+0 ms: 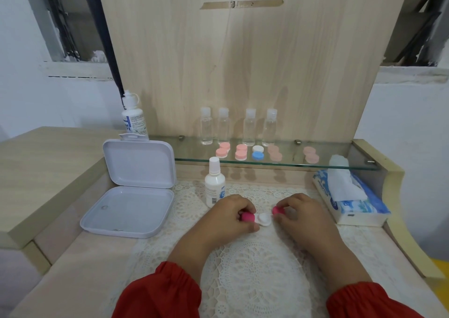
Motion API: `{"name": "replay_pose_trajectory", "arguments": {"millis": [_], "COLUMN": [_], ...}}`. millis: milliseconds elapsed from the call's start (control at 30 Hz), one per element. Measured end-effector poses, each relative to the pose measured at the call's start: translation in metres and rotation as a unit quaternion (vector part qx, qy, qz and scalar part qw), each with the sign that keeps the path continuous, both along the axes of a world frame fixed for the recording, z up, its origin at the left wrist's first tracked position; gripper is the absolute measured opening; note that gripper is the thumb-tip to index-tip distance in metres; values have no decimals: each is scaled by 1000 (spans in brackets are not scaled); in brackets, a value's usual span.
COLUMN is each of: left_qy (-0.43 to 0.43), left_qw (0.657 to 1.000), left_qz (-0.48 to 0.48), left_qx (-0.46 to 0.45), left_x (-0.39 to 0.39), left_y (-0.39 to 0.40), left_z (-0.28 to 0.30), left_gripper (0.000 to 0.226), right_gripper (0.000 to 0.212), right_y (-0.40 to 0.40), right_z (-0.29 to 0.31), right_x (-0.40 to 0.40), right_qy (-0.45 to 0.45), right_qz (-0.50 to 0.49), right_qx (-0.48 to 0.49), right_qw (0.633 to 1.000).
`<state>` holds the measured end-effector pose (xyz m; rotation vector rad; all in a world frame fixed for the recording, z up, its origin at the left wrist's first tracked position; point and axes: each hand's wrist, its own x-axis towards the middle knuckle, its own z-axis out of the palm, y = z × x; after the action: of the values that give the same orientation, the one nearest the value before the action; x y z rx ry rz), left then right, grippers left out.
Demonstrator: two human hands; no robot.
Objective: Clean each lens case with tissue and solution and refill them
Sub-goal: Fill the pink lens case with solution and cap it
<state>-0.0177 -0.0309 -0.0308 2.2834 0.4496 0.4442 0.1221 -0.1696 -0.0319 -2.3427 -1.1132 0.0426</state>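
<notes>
A white lens case lies on the lace mat between my hands, its right well uncovered. My left hand grips the case at its left end, fingers curled round the bright pink cap there. My right hand pinches a second bright pink cap, held just right of the open well. A white solution bottle stands upright just behind my left hand. A blue tissue box with a tissue sticking up sits at the right.
A glass shelf carries several lens cases and clear small bottles. An open white plastic box lies at the left, with a larger solution bottle behind it. A raised wooden ledge borders the left side.
</notes>
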Motion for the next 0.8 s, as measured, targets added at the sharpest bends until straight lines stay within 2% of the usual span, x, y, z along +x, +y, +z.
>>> {"name": "replay_pose_trajectory", "arguments": {"millis": [133,300,433,667,800], "left_qy": [2,-4,-2,-6,-5], "left_qw": [1000,1000,1000,1000,1000], "left_qz": [0,6,9,5,6], "left_qx": [6,10,18,8,13], "left_x": [1,2,3,3,3], "left_y": [0,0,1,0,1], "left_z": [0,0,-1,1,1], "left_gripper": [26,26,27,29,29], "right_gripper": [9,21,32,39,34], "right_y": [0,0,3,7,8], "right_z": [0,3,1,-2,-3], "right_x": [0,-7,-13,-12,-11], "right_qy": [25,148,154,138,121], "right_qz": [-3,38,104,132,133], "right_qx": [23,155,133,90,83], "right_qw": [999,976,974,977,980]}}
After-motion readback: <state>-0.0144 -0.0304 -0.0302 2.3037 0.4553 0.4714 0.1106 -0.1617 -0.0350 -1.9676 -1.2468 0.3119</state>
